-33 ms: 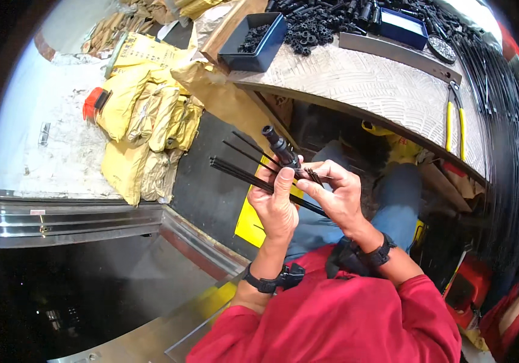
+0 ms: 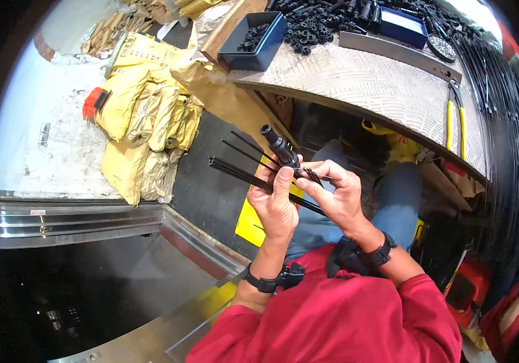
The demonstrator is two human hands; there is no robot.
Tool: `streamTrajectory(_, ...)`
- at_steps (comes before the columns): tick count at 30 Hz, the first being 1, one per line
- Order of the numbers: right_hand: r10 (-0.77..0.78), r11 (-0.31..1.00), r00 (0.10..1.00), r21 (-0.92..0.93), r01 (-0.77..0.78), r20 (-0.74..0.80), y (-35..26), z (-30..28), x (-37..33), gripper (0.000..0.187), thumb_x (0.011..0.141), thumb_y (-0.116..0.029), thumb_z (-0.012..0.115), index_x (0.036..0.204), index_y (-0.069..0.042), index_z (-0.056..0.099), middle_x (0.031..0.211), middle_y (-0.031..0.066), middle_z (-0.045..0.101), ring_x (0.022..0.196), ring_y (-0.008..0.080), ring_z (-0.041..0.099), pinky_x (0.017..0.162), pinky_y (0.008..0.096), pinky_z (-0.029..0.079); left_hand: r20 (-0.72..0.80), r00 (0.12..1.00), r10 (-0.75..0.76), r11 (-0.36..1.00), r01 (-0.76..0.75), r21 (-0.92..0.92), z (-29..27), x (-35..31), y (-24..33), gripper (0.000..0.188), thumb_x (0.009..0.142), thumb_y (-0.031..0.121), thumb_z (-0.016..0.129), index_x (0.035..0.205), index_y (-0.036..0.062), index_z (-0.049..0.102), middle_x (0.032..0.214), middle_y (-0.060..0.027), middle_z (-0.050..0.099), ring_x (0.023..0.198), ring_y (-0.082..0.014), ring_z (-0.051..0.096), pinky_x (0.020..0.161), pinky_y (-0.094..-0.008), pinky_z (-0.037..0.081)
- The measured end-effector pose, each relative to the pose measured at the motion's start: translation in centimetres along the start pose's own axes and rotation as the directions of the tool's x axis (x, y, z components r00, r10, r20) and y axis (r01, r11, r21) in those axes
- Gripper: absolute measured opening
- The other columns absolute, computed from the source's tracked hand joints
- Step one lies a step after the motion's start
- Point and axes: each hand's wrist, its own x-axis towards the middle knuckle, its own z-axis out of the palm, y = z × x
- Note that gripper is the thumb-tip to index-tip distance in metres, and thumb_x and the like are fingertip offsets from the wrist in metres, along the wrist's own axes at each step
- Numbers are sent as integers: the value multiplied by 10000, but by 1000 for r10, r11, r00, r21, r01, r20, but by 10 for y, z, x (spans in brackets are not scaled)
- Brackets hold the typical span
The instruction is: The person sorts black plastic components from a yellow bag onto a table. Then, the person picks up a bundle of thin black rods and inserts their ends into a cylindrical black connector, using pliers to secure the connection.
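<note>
My left hand (image 2: 276, 202) is closed around a ribbed black tubular part (image 2: 279, 145), which points up and away with its round end showing. Several thin black rods (image 2: 235, 172) run past the same hand, sticking out to the left. Just beside it, my right hand (image 2: 338, 190) pinches the ends of a small cluster of short-looking dark rods (image 2: 314, 176) against the base of the tubular part. The fingers hide where the rods meet the part.
A workbench (image 2: 356, 85) lies ahead, with a blue bin (image 2: 253, 45), piled black parts (image 2: 311, 33) and yellow-handled pliers (image 2: 456, 118). Long black rods (image 2: 489, 133) hang over its right side. Yellow sacks (image 2: 147, 115) are stacked at left.
</note>
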Motion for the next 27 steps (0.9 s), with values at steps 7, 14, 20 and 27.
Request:
streamTrajectory(7,-288,846,957,-461,270,32,-4,0,3,175,674,-93,703,758,-18,569,666,116,533,557,278,544,494,346,431,-29,999,32,999,-31,25,-3,-4,0,190,838,80,585,993,-25,551,913,-91,603,810,-145,582,749,-263,460)
streamTrajectory(14,-58,969,996,-237,71,60,-2,-9,7,161,707,-119,694,736,11,603,640,93,551,547,177,539,492,284,407,28,999,31,1000,-31,1,2,-6,4,210,869,125,550,1029,-8,532,933,-66,582,830,-138,561,757,-268,455)
streamTrajectory(20,261,957,950,85,-278,174,4,-15,9,159,728,-129,693,758,10,623,665,30,596,620,52,513,545,229,418,11,999,37,999,-37,5,6,-9,3,224,851,138,582,996,-30,550,894,-81,605,804,-138,567,758,-260,433)
streamTrajectory(27,133,986,991,98,-132,-6,6,1,2,193,695,-78,723,732,-9,546,718,27,587,614,60,499,558,234,432,32,998,-45,999,46,-23,-3,3,-1,341,824,274,627,1018,10,531,890,-70,587,821,-146,552,763,-286,449)
